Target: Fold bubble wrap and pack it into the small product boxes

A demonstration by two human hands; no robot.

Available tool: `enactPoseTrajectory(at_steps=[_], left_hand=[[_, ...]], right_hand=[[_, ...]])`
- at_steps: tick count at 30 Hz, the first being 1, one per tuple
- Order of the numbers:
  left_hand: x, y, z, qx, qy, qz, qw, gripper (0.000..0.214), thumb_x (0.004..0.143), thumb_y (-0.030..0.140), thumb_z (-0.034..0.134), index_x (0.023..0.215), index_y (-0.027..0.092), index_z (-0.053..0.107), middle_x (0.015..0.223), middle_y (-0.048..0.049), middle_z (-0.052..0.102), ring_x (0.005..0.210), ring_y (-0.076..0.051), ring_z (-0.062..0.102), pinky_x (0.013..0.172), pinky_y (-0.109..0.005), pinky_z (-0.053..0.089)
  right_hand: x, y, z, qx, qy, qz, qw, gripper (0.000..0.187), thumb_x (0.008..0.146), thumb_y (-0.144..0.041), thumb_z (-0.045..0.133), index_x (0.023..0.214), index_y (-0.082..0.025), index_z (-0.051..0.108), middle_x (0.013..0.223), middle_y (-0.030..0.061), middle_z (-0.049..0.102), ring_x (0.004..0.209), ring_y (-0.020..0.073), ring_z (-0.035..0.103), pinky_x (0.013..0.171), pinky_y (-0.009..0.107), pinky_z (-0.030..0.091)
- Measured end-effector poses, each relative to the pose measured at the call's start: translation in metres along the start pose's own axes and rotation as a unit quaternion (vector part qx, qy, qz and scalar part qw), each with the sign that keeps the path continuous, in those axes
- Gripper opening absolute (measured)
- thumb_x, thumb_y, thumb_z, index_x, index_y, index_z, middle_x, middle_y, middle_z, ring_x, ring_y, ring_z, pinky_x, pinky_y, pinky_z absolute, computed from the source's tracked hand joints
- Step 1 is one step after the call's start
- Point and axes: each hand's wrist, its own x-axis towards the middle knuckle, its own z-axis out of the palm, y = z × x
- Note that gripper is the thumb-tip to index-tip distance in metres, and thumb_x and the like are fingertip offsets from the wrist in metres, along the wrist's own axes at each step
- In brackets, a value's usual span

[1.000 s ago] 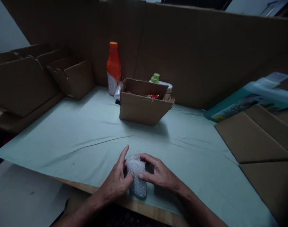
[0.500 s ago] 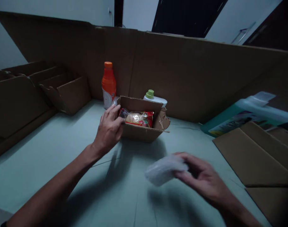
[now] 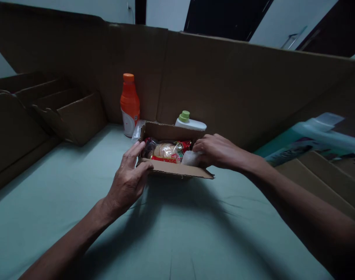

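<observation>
A small open cardboard box [image 3: 177, 170] stands in the middle of the pale green table cover [image 3: 171, 233]. Inside it lies a red and clear snack packet [image 3: 165, 151]. My left hand [image 3: 130, 179] grips the box's near left corner, fingers curled over the rim. My right hand [image 3: 215, 151] reaches into the box's right end, closed on a bubble-wrapped bundle [image 3: 191, 158] that rests partly inside the box.
An orange bottle [image 3: 129, 104] and a white bottle with a green cap [image 3: 189, 121] stand behind the box against a tall cardboard wall [image 3: 238, 85]. Folded cardboard boxes [image 3: 66, 112] sit at the left. Flat cardboard sheets [image 3: 334, 175] and a teal package [image 3: 311, 136] lie at the right.
Both hands first held the bubble-wrapped bundle near the table's front edge. The left hand went to the box; the right hand carried the bundle forward into the box's right end.
</observation>
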Motion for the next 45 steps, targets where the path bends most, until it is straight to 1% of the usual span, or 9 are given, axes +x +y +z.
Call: enactPoseTrajectory(at_steps=[5,9,12,18,22,29,37,41,45], left_hand=[[0.001,-0.003,0.004,-0.005,0.014,0.002,1.0,0.021,0.093,0.008,0.054,0.104,0.021,0.065,0.156,-0.0111,0.039,0.146,-0.032,0.039,0.114,-0.057,0.042],[-0.002,-0.005,0.003,-0.037,0.055,-0.058,0.996,0.047,0.092,0.014,0.059,0.137,0.027,0.052,0.162,-0.0113,0.03,0.147,-0.032,0.037,0.114,-0.054,0.042],[-0.009,-0.015,0.007,-0.09,0.051,-0.148,0.984,0.073,0.089,0.024,0.064,0.154,0.03,0.031,0.162,-0.0127,0.03,0.146,-0.032,0.037,0.113,-0.054,0.043],[-0.015,-0.035,0.037,-0.301,-0.06,-0.327,0.894,0.082,0.08,0.033,0.065,0.154,0.023,0.031,0.156,-0.0149,0.04,0.143,-0.033,0.041,0.109,-0.053,0.045],[-0.016,-0.016,0.044,-0.366,-0.054,-0.358,0.857,0.078,0.076,0.033,0.066,0.148,0.019,0.037,0.149,-0.0149,0.048,0.138,-0.031,0.046,0.109,-0.047,0.045],[-0.084,0.049,-0.01,-0.34,-0.073,-0.383,0.855,0.079,0.079,0.034,0.07,0.15,0.026,0.036,0.155,-0.0124,0.04,0.137,-0.031,0.048,0.114,-0.047,0.041],[-0.138,0.055,-0.073,-0.287,0.026,-0.457,0.841,0.077,0.081,0.042,0.072,0.148,0.033,0.035,0.146,-0.0075,0.05,0.129,-0.028,0.055,0.11,-0.045,0.047],[-0.128,0.066,-0.047,-0.329,-0.036,-0.444,0.833,0.072,0.082,0.043,0.07,0.146,0.029,0.039,0.147,-0.0092,0.05,0.12,-0.026,0.061,0.105,-0.043,0.051],[-0.09,0.08,0.014,-0.384,-0.101,-0.369,0.84,0.065,0.084,0.037,0.064,0.144,0.025,0.043,0.144,-0.0106,0.054,0.126,-0.025,0.058,0.107,-0.042,0.049]], right_hand=[[0.017,0.004,0.028,-0.187,-0.112,-0.048,0.975,0.017,0.063,-0.012,0.078,0.054,-0.023,0.068,0.063,0.0034,0.068,0.076,0.0216,0.056,0.073,0.035,0.037],[-0.02,0.009,0.002,-0.138,0.014,-0.038,0.99,0.021,0.077,-0.031,0.075,0.097,-0.028,0.077,0.1,0.0055,0.077,0.093,0.0271,0.062,0.082,0.042,0.041],[-0.069,0.016,-0.01,-0.03,0.143,0.101,0.984,0.028,0.09,-0.04,0.062,0.112,-0.026,0.072,0.11,0.0087,0.075,0.097,0.0292,0.065,0.081,0.044,0.046],[-0.104,-0.002,0.069,0.261,0.102,0.189,0.941,0.064,0.079,-0.043,0.069,0.136,-0.019,0.053,0.126,0.0143,0.068,0.103,0.0289,0.068,0.078,0.041,0.057],[-0.092,-0.026,0.103,0.333,0.105,0.224,0.91,0.05,0.078,-0.038,0.064,0.123,-0.016,0.056,0.113,0.0125,0.072,0.092,0.0256,0.07,0.081,0.041,0.057],[-0.165,-0.084,0.087,0.353,0.156,0.272,0.882,0.034,0.082,-0.034,0.062,0.113,-0.021,0.059,0.1,0.008,0.073,0.076,0.0221,0.069,0.064,0.034,0.057],[-0.128,-0.151,0.088,0.366,0.142,0.141,0.909,0.041,0.082,-0.02,0.057,0.123,-0.02,0.06,0.106,0.0065,0.068,0.089,0.0201,0.061,0.077,0.034,0.055],[-0.165,-0.134,0.083,0.356,0.134,0.205,0.902,0.044,0.081,-0.018,0.054,0.124,-0.019,0.059,0.108,0.006,0.069,0.084,0.0182,0.063,0.076,0.032,0.054],[-0.246,-0.113,0.082,0.292,0.18,0.307,0.888,0.04,0.083,-0.028,0.059,0.121,-0.019,0.058,0.109,0.0091,0.071,0.091,0.0238,0.066,0.084,0.04,0.055]])
